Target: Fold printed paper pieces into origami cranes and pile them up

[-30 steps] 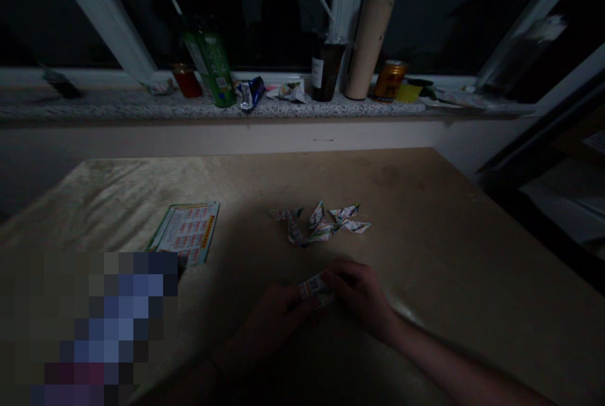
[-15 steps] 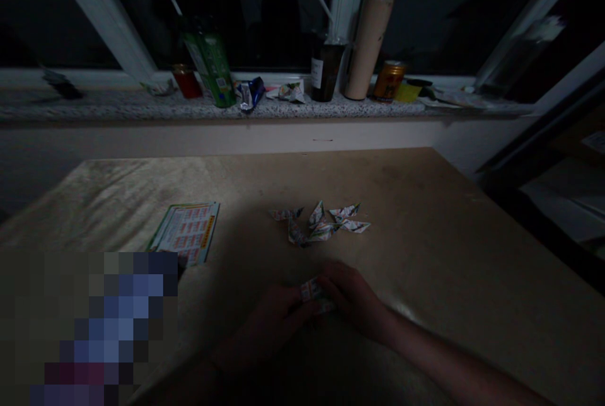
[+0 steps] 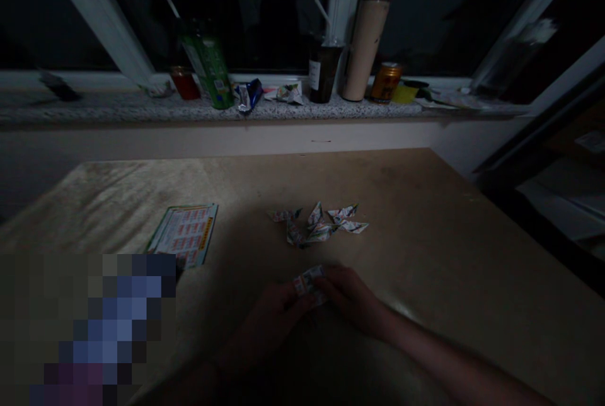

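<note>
Low over the near part of the table, my left hand [image 3: 278, 308] and my right hand [image 3: 348, 295] both grip a small piece of folded printed paper [image 3: 306, 281]. The left fingers close on its left side; the right fingers lie over its right side and partly hide it. Just beyond my hands, several folded paper pieces [image 3: 317, 224] with pointed ends lie in a group on the table [image 3: 401, 204]. To the left rests a stack of printed sheets [image 3: 184, 236] with rows of red print.
On the speckled windowsill [image 3: 155, 110] stand a green bottle [image 3: 212, 72], a red jar [image 3: 184, 83], a dark cup with a straw [image 3: 324, 72], a tall pinkish flask [image 3: 368, 40] and an orange can [image 3: 386, 83]. Crumpled wrappers lie between them. A pixelated patch covers the lower left.
The folded paper has tipped, so more of its printed face shows. Both hands still hold it and have shifted only slightly.
</note>
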Available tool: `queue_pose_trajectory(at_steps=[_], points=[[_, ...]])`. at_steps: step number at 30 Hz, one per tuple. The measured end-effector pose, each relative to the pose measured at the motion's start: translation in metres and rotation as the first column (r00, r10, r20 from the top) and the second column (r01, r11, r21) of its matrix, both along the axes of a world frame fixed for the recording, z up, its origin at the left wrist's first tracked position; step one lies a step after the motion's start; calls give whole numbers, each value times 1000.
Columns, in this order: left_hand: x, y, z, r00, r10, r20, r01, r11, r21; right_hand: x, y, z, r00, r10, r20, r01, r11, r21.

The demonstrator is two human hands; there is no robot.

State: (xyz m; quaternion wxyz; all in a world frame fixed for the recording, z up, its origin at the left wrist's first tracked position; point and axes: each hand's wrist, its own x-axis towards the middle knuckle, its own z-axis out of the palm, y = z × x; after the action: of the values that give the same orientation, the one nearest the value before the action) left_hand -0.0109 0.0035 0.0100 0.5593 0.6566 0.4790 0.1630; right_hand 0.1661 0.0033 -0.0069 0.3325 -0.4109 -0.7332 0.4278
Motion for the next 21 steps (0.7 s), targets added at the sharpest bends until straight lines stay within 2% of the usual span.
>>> queue_pose_trajectory(at_steps=[3,6,11,17,21], points=[[-2,-2,0,998,59,-2,-59,998,34,1,0,1,994,52,-99,-63,991,-122],[-4,-2,-1,989,143,-25,-140,984,111,2,-1,0,989,70,-128,-94,977,-191],[-4,-1,0,997,70,-25,-67,990,125,2,-2,-2,987,46,-155,-81,971,-224],[-5,-1,0,985,175,9,-174,975,135,1,-2,3,982,52,-179,-100,958,-270],[-7,0,-3,979,202,4,-202,975,96,4,-1,3,976,38,-212,-106,941,-322]])
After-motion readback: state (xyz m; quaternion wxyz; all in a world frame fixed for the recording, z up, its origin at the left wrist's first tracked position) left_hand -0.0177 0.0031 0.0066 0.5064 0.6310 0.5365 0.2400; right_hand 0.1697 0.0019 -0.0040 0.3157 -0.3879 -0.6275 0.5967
